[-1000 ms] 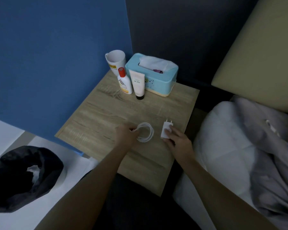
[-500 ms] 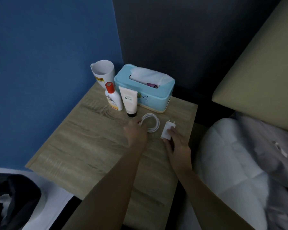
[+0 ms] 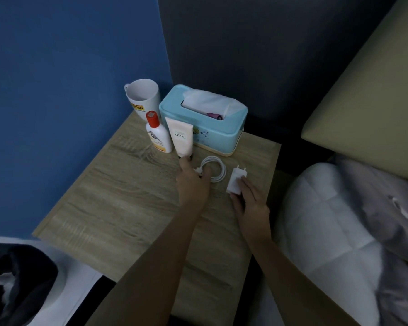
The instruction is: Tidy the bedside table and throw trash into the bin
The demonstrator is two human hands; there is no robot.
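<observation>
On the wooden bedside table [image 3: 118, 208], my left hand [image 3: 192, 184] holds the near side of a coiled white cable [image 3: 216, 169], which lies flat just in front of the tissue box. My right hand [image 3: 250, 201] grips a white charger plug [image 3: 236, 183] that rests on the table to the right of the coil. At the back stand a white mug [image 3: 143, 97], a white bottle with a red cap [image 3: 157, 134], a cream tube [image 3: 180, 138] and a light blue tissue box [image 3: 205, 123]. The bin with a black liner [image 3: 17, 285] sits at the lower left.
A blue wall panel [image 3: 68, 90] rises along the table's left side and a dark wall stands behind it. The bed with a white pillow [image 3: 327, 222], grey bedding [image 3: 386, 208] and a beige headboard [image 3: 375, 95] lies to the right.
Both hands have slid the coiled cable and the charger plug from the table's front area toward the back, next to the tissue box. The view has shifted, so the bin sits lower left.
</observation>
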